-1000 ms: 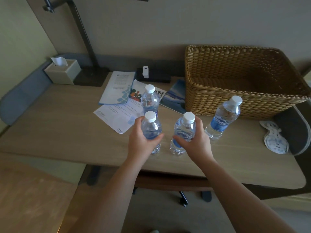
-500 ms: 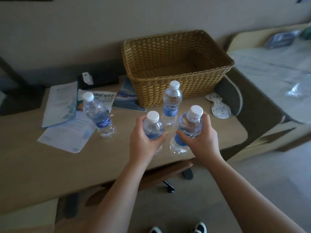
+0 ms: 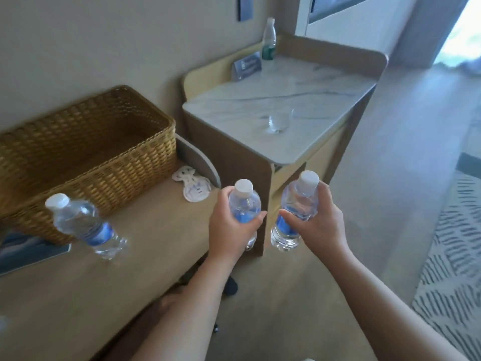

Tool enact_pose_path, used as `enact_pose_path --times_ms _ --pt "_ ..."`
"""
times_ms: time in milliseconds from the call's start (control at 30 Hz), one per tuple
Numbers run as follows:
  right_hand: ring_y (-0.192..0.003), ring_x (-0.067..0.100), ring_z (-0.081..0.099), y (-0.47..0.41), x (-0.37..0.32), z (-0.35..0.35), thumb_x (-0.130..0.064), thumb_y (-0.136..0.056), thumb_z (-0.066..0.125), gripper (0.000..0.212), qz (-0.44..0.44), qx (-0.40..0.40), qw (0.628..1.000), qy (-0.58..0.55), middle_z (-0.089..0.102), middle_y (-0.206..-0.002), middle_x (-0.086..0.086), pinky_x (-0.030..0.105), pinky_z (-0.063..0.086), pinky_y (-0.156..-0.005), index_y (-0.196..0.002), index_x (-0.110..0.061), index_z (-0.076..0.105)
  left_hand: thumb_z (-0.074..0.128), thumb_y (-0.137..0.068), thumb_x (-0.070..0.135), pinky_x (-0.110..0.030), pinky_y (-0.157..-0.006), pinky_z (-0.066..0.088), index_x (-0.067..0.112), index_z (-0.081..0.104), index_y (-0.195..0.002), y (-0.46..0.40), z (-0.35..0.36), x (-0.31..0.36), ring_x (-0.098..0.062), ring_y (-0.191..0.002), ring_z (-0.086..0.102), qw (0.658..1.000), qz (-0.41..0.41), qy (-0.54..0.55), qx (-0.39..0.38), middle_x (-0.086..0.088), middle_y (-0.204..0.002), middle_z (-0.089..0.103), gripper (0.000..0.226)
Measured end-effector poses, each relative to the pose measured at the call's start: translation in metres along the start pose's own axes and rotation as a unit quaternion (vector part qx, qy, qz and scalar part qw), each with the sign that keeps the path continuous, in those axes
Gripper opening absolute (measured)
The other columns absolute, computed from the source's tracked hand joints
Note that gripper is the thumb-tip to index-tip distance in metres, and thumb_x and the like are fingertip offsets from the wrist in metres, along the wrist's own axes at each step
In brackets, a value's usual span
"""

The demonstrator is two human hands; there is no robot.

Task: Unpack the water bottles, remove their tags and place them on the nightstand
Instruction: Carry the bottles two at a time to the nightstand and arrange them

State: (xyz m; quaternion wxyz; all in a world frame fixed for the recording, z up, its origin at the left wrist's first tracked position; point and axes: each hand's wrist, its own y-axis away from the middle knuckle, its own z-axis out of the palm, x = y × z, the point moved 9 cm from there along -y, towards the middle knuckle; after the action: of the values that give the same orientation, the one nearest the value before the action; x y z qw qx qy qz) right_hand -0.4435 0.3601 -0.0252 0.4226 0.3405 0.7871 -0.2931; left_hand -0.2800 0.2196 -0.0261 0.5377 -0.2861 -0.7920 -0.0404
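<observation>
Left hand (image 3: 231, 225) wrapped round one water bottle (image 3: 244, 204), right hand (image 3: 315, 225) round a second bottle (image 3: 299, 204), both upright, caps up, in the air off the desk end. Nightstand (image 3: 299, 142) lies ahead, up-right of both hands; right hand nearer it. Third bottle (image 3: 86, 225) on the desk, well left of the nightstand.

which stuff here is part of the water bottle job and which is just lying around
Job: bottle in left hand; bottle in right hand; bottle on desk; nightstand; removed tags.

Lying about: wicker basket; glass; green-label bottle; card.
</observation>
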Motion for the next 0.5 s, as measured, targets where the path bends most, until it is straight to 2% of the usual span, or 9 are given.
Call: enact_pose_path --times_ms 67,167,267,367,500 --pt "-0.093 0.008 0.063 -0.017 0.030 -0.050 -0.049 -0.059 0.082 0.077 0.019 0.029 0.999 0.005 0.064 -0.107 -0.015 0.022 0.047 -0.076 -0.124 -0.039 0.041 0.085 -0.067 0.038 -0.021 -0.080 0.050 0.040 0.041 -0.111 -0.010 0.057 0.022 0.008 -0.096 0.056 0.999 0.005 0.016 -0.034 0.022 -0.103 0.058 0.063" --pt "-0.095 0.011 0.064 -0.038 0.075 -0.122 -0.046 -0.061 0.083 0.077 0.041 0.073 0.996 0.024 0.065 -0.109 -0.013 0.027 0.048 -0.079 -0.125 -0.039 0.041 0.086 -0.066 0.037 -0.033 -0.088 0.053 0.032 0.046 -0.116 -0.021 0.141 0.055 -0.003 -0.098 0.060 0.996 0.010 0.041 -0.081 0.013 -0.108 0.061 0.065" --pt "-0.095 0.012 0.064 -0.052 0.120 -0.188 -0.044 -0.062 0.084 0.077 0.071 0.115 0.990 0.046 0.066 -0.111 -0.010 0.027 0.047 -0.078 -0.125 -0.039 0.040 0.086 -0.067 0.035 -0.035 -0.090 0.052 0.027 0.046 -0.116 -0.028 0.224 0.087 -0.006 -0.099 0.061 0.990 0.022 0.062 -0.128 0.010 -0.109 0.062 0.064" --pt "-0.094 0.010 0.064 -0.059 0.160 -0.248 -0.043 -0.061 0.085 0.077 0.100 0.169 0.979 0.058 0.066 -0.109 -0.011 0.024 0.045 -0.077 -0.124 -0.039 0.041 0.086 -0.067 0.037 -0.031 -0.087 0.052 0.030 0.046 -0.113 -0.033 0.295 0.116 -0.005 -0.098 0.062 0.982 0.036 0.075 -0.172 0.012 -0.108 0.063 0.062" --pt "-0.090 0.007 0.060 -0.064 0.202 -0.310 -0.045 -0.061 0.084 0.076 0.138 0.234 0.959 0.086 0.066 -0.107 -0.011 0.009 0.034 -0.064 -0.123 -0.038 0.041 0.085 -0.064 0.044 -0.025 -0.085 0.052 0.036 0.045 -0.114 -0.039 0.375 0.148 -0.002 -0.099 0.061 0.968 0.051 0.084 -0.232 0.015 -0.109 0.061 0.064"
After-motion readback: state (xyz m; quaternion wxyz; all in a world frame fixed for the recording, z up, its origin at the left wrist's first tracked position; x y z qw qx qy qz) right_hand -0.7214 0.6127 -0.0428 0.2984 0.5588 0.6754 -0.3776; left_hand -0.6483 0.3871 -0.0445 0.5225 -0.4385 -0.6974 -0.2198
